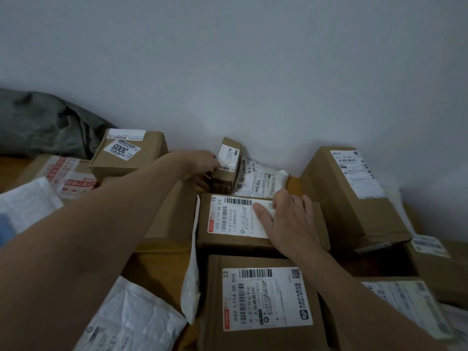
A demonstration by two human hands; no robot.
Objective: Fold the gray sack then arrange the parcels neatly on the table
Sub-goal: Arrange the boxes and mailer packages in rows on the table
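While parcels lie loose, left hand: fingers pinch small carton.
Right hand: flat on labelled box.
Carton: stiff, likely light; grip sides.

Left hand — bare arm extended far forward, fingers and thumb curled round small box. Right hand — palm down, fingers straight, spread flat.

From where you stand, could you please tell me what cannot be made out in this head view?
Head view:
1. Sack: cut by the left edge; whether folded is unclear.
2. Box behind the left arm: mostly hidden.
3. Middle box label: partly under the right hand.
4. Bottom-right label: blurred.
5. Small box: near side hidden by the left hand gripping it.
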